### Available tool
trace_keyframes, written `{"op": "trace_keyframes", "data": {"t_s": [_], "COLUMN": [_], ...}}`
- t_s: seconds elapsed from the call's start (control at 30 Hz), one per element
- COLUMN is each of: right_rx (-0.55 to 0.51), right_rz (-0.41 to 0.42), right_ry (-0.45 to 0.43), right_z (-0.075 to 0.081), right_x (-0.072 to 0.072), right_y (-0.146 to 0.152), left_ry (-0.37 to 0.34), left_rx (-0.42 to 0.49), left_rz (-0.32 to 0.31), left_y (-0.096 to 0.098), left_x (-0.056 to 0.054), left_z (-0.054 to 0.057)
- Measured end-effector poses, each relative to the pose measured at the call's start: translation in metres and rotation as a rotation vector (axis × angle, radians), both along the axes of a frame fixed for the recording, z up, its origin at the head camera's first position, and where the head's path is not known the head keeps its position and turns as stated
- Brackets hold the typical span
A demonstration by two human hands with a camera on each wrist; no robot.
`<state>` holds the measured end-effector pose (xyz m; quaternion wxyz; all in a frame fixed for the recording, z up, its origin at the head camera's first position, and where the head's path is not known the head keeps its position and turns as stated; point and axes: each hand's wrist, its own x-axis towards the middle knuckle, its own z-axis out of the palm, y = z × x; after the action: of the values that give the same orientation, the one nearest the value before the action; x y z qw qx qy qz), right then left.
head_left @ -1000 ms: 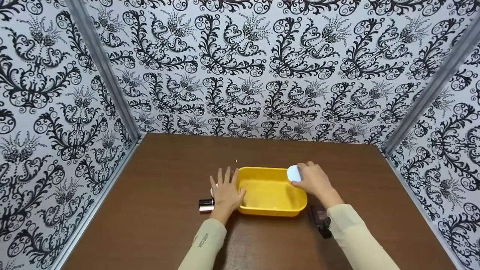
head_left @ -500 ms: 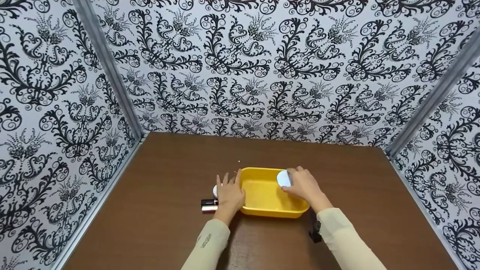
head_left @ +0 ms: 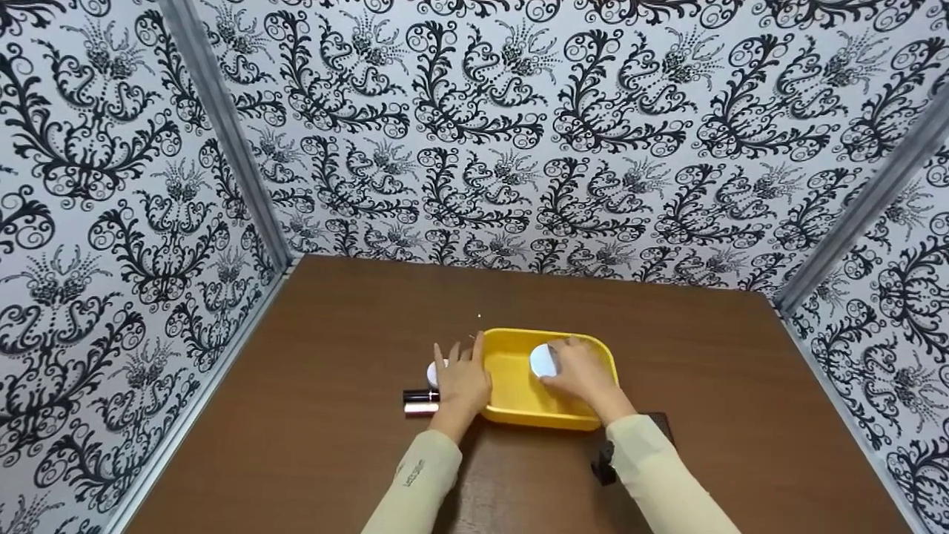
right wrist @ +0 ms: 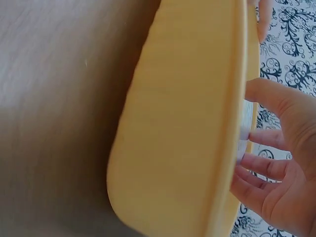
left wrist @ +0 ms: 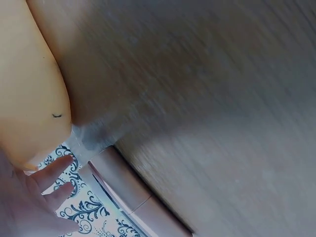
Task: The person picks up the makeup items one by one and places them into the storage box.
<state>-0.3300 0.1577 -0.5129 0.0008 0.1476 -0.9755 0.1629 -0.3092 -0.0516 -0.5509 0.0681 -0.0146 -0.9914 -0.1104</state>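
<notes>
My right hand point(head_left: 582, 371) grips a white round disc-like container point(head_left: 543, 361) over the inside of a yellow plastic basin point(head_left: 541, 420). In the right wrist view the fingers point(right wrist: 269, 165) reach past the rim of the basin, which hides most of what they hold. My left hand point(head_left: 463, 386), its fingers extended, rests against the basin's left side. Just left of it lie a black tube point(head_left: 420, 396), a pink shiny tube point(head_left: 420, 409) and a second white round item point(head_left: 433, 374), partly covered by the hand. The pink tube point(left wrist: 131, 192) also shows in the left wrist view.
A black object point(head_left: 604, 467) of unclear kind lies near my right forearm. Beside it, partly behind the sleeve, is a dark flat case point(head_left: 660, 424). The brown table point(head_left: 356, 319) meets patterned walls point(head_left: 504, 185) at the back and sides.
My right hand has moved left with the white round container, from the basin's right edge to over its middle. The left hand has stayed at the left side, its fingers now less spread.
</notes>
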Motion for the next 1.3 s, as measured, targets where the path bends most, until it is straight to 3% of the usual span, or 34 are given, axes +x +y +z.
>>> {"op": "trace_keyframes", "data": {"t_s": [0.37,0.77,1.3], "right_rx": [-0.041,-0.096,-0.088], "right_rz": [-0.001,0.035,0.085], "right_ry": [-0.026,0.022,0.111], "right_z": [-0.017,-0.038,-0.039], "right_x": [0.005,0.01,0.0], "right_y": [-0.024,-0.04,-0.061], "left_ry": [0.06,0.088,0.128], "left_rx": [0.101,0.026,-0.016], "left_rz": [-0.038,-0.026,0.021], "left_y": [0.009,0.014,0.011], "left_x": [-0.001,0.004,-0.001], "left_z": [0.0,-0.001,0.0]}}
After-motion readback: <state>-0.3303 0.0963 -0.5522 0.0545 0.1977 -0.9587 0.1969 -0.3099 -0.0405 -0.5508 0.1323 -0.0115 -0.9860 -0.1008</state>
